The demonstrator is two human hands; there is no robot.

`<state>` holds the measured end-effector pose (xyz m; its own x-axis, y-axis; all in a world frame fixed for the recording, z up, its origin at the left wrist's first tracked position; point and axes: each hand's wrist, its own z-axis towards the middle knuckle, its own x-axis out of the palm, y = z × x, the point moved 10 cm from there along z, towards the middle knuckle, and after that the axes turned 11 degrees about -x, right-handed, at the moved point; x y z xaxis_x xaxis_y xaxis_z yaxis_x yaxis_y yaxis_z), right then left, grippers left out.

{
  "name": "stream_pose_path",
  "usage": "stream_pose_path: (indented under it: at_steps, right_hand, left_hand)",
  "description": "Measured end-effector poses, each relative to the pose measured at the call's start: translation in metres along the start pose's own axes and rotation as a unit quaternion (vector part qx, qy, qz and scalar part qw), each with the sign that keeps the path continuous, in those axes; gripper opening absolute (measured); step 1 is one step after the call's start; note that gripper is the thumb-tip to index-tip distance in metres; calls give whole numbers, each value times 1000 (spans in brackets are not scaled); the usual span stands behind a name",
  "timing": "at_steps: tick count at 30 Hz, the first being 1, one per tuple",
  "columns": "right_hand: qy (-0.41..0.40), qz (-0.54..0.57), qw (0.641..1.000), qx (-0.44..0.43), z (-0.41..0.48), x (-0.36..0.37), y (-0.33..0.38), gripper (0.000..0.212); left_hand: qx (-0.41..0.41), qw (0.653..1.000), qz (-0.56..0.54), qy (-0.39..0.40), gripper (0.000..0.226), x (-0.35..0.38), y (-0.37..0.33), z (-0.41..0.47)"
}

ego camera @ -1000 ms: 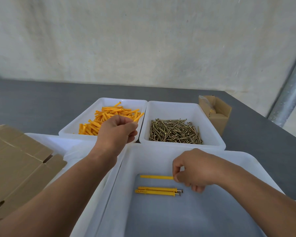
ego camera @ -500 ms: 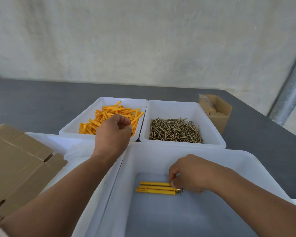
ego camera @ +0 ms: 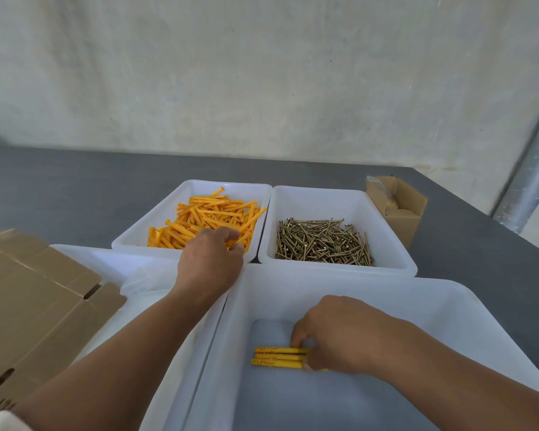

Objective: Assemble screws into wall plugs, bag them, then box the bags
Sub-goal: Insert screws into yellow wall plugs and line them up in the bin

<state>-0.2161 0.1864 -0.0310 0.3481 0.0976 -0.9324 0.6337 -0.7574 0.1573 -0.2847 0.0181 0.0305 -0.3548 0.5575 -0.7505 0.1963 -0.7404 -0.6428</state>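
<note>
A white bin (ego camera: 187, 185) at the back holds a heap of orange wall plugs (ego camera: 206, 217). My left hand (ego camera: 210, 261) reaches over its near rim, fingertips curled down among the plugs; whether it grips one is hidden. To the right a second white bin (ego camera: 386, 219) holds brass screws (ego camera: 322, 242). In the large near bin (ego camera: 293, 284), three assembled plugs (ego camera: 277, 357) lie side by side on the floor. My right hand (ego camera: 339, 335) rests over their right ends, fingers curled against them.
A flattened cardboard box (ego camera: 35, 300) lies at the left. A white bin with clear plastic bags (ego camera: 143, 278) sits under my left forearm. A small open carton (ego camera: 399, 206) stands at the back right on the dark table. A metal post (ego camera: 529, 178) rises at the right.
My left hand has dipped forward into the orange plugs. My right hand has lowered the third assembled plug down beside the other two on the bin floor.
</note>
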Motion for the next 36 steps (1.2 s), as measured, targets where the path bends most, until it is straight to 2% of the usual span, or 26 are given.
stream_pose_path:
  at_steps: [5,8,10,12,16,18,21,26,28,32,36]
  right_hand:
    - [34,14,999,-29,-2,4,10,30]
    - [19,36,999,-23,-5,0,7,35]
    - [-31,37,999,-20,-7,-14,3,31]
    - [-115,48,992,-5,-12,-37,-8,21]
    - [-299,85,948,67,-24,-87,-46,20]
    - [-337,86,931,111,-27,-99,-69,21]
    - [-300,76,934,179,-18,-95,-103,20]
    - [-216,135,933,253,9,-64,-148,30]
    - [-194,147,932,267,19,-58,-158,30]
    - [-94,55,958,267,41,-51,-160,26]
    - [-83,46,958,272,49,-48,-170,19]
  left_hand:
    - [16,998,52,18,33,9,-2,-2]
    - [15,998,62,27,31,12,-1,-1]
    - [7,997,63,36,28,13,-1,4]
    - [-1,996,77,40,25,14,-2,11]
    - [-24,993,113,33,22,12,1,30]
    - [-40,991,125,39,23,13,4,40]
    - [-64,984,154,62,24,19,8,49]
    - [-64,966,241,64,26,30,6,55]
    - [-71,961,260,69,26,32,7,58]
    - [-92,959,256,80,24,37,12,65]
    - [-88,962,252,61,18,37,13,67]
